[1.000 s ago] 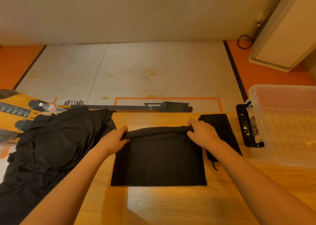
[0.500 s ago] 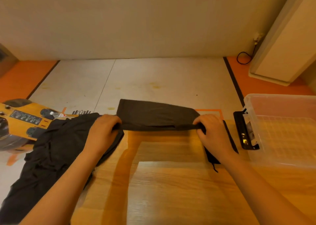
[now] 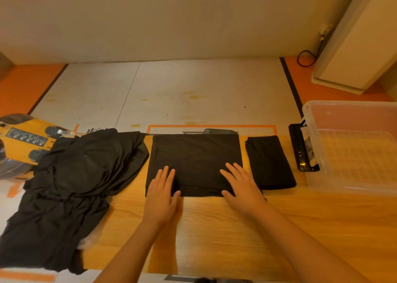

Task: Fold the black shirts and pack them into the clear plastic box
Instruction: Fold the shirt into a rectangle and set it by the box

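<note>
A black shirt (image 3: 194, 158) lies folded into a flat rectangle at the far middle of the wooden table (image 3: 225, 229). My left hand (image 3: 162, 193) and my right hand (image 3: 241, 183) press flat on its near edge, fingers straight. A narrower folded black shirt (image 3: 269, 163) lies just to its right. A heap of loose black shirts (image 3: 68, 188) covers the table's left end. The clear plastic box (image 3: 352, 147), with a black handle on its left side, stands on the right and looks empty.
An orange machine with black knobs (image 3: 23, 138) sits beyond the heap at the left. A dark tool (image 3: 217, 131) lies on the floor past the table's far edge. A white cabinet (image 3: 361, 46) and a cable (image 3: 307, 56) are at the far right.
Both hands lifted the shirt's near edge, carried it away from me and folded the shirt over. They have let go and now lie flat on the folded shirt.
</note>
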